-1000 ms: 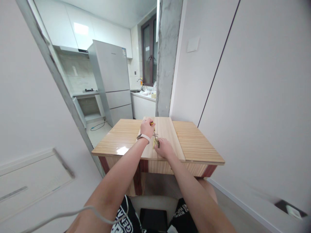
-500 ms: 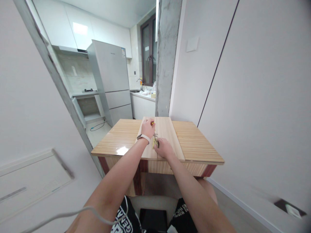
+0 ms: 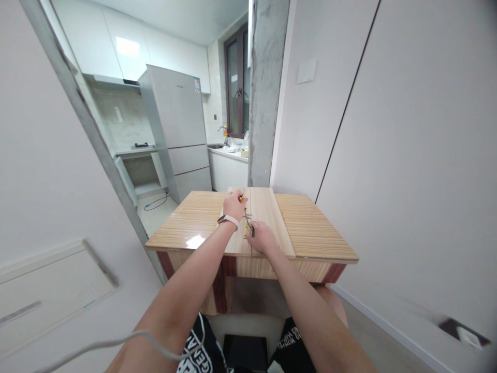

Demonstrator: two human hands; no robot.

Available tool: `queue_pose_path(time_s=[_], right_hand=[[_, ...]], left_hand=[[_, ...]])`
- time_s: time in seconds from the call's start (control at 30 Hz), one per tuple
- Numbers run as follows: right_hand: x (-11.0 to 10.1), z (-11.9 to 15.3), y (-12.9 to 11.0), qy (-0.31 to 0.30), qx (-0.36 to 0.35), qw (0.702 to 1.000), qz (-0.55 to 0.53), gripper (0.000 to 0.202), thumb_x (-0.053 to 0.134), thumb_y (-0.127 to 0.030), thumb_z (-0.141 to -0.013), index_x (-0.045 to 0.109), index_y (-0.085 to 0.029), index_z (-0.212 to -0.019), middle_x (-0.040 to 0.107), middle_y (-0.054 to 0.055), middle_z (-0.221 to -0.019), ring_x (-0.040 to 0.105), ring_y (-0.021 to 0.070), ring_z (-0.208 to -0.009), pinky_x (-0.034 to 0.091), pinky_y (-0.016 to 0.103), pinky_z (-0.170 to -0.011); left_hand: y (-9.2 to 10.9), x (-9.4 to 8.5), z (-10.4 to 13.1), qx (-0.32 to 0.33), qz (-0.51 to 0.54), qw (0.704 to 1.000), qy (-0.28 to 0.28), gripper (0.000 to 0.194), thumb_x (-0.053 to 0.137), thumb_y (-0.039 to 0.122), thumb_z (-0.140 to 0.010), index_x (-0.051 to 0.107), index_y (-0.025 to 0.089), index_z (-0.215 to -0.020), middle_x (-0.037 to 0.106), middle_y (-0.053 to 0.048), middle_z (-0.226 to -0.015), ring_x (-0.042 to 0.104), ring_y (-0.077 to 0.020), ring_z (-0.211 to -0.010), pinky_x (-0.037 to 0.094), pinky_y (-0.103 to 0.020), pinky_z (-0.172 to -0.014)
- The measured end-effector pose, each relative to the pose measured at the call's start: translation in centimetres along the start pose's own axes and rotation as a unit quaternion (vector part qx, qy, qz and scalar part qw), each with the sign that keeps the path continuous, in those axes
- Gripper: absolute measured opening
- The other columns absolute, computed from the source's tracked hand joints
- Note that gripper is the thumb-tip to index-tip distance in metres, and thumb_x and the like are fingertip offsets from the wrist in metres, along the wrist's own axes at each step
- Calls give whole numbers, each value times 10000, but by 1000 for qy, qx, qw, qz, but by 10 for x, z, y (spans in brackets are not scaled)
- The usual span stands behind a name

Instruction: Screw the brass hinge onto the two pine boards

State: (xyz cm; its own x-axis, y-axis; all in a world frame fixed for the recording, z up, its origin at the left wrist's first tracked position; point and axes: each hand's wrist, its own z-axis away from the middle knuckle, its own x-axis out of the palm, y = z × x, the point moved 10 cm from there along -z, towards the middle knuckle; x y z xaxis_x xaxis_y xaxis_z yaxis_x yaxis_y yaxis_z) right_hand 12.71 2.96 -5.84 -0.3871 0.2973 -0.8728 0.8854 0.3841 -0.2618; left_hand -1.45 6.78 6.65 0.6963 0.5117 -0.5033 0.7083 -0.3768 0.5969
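My left hand (image 3: 233, 205), with a white band on its wrist, is wrapped round the yellow and black handle of a screwdriver (image 3: 241, 198). The screwdriver's thin shaft slants down towards a brass-coloured hinge (image 3: 246, 231); whether the tip touches it is too small to tell. Fingers of my right hand (image 3: 264, 238) are closed at the right side of this hinge and partly cover it. The hinge lies by the seam between two pale wooden boards (image 3: 275, 220), which rest side by side on the table. Short dark marks show on the boards near the shaft.
The boards lie across a striped wooden table (image 3: 318, 228), whose front edge faces me. A white cable (image 3: 128, 338) loops past my left arm. Walls flank both sides. Beyond the table are a grey fridge (image 3: 180, 111) and a sink counter (image 3: 229, 168).
My left hand has shifted slightly left with the screwdriver's handle, so the shaft leans more. My right hand has stayed by the hinge.
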Motion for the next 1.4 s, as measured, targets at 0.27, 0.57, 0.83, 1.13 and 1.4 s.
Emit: queue_pose_path(time_s=[0.27,0.57,0.83,1.13,1.4], right_hand=[[0,1,0,9,-4,1000,2,226,618,-397,-957,656,-235,-1109,707,103,-1176,584,250,-1107,398,339,-955],[1,0,1,0,3,1000,-3,210,610,-373,-958,663,-235,-1107,707,100,-1168,580,247,-1111,394,339,-964],[-2,0,-1,9,-1,1000,-6,195,622,-383,-948,656,-239,-1074,706,95,-1147,584,244,-1101,403,334,-959],[-2,0,-1,4,0,1000,-6,221,621,-386,-946,664,-240,-1107,707,99,-1175,589,246,-1120,405,339,-984],[-1,0,0,2,6,1000,-9,218,617,-386,-951,664,-239,-1106,708,99,-1172,583,246,-1123,400,340,-976]], left_hand=[[3,2,-2,16,13,1000,-13,121,768,210,-891,685,227,-978,662,-56,-986,632,-200,-898,487,-321,-886],[3,6,-3,16,37,999,-22,114,766,199,-886,694,226,-971,693,-37,-918,649,-198,-897,497,-330,-874],[-8,3,1,-25,39,999,1,182,802,297,-876,648,212,-922,673,-19,-857,632,-167,-801,476,-301,-788],[-4,0,2,-23,20,999,14,144,796,299,-874,671,228,-866,655,-17,-874,620,-180,-826,479,-312,-818],[-10,1,1,-51,46,997,17,204,828,277,-849,650,207,-919,692,-20,-852,643,-177,-795,480,-315,-781]])
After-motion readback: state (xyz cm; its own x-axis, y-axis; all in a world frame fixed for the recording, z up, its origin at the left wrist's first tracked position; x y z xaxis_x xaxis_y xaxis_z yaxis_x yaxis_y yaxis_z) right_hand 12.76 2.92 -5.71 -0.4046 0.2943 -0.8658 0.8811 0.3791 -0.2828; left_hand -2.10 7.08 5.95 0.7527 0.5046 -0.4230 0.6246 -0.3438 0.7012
